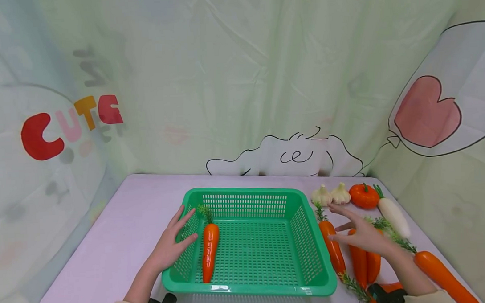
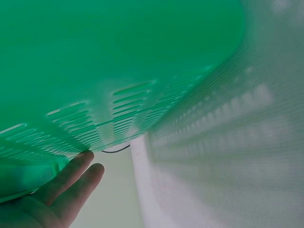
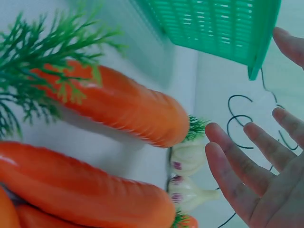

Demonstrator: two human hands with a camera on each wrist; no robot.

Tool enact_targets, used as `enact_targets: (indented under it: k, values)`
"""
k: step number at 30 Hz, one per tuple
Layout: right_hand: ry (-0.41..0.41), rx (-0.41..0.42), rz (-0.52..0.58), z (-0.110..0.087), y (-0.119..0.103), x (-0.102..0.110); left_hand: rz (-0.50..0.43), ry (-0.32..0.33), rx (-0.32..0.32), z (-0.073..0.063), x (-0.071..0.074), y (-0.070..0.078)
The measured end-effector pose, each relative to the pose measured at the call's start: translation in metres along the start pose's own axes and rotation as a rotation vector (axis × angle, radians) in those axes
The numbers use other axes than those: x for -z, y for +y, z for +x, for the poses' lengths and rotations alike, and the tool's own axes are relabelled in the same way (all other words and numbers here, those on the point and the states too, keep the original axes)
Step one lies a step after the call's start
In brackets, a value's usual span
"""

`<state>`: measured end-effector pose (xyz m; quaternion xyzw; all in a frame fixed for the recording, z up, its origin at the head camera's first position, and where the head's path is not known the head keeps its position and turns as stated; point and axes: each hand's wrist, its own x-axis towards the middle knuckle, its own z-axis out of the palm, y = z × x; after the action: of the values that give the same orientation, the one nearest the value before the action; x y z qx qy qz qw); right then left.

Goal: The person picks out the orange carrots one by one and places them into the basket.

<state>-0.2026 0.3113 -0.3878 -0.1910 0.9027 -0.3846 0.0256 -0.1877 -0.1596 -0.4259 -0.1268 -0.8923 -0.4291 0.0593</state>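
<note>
A green plastic basket with slotted walls stands on the table, and one orange carrot with a leafy top lies along its left side inside. My left hand is at the basket's left rim, fingers spread; the left wrist view shows two fingertips close to the slotted wall, contact unclear. Over the vegetables to the right of the basket is my right hand, its fingers apart and nothing in them. Below it are a carrot beside the basket wall and more carrots, partly hidden by the hand and forearm.
Two garlic bulbs stand at the back right, beside a round orange-red vegetable with a green stem. A white radish and another carrot lie along the table's right edge. Printed curtains hang behind and at both sides.
</note>
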Motion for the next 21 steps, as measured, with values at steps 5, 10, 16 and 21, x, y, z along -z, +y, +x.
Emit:
enact_targets:
  k: [5, 10, 16, 21]
  values:
    - [-0.019, -0.050, 0.011, 0.000, 0.006, -0.003, -0.007, -0.001, 0.006, 0.000, 0.000, 0.001]
    - [-0.029, -0.083, -0.004, -0.001, 0.012, -0.006, -0.010, -0.002, 0.007, 0.000, 0.000, 0.001]
    - [-0.026, -0.122, -0.005, 0.000, 0.018, -0.011, -0.007, 0.001, 0.005, 0.000, 0.000, 0.000]
    - [-0.042, -0.147, 0.028, 0.000, 0.024, -0.014, -0.005, 0.003, 0.002, 0.000, 0.000, 0.000]
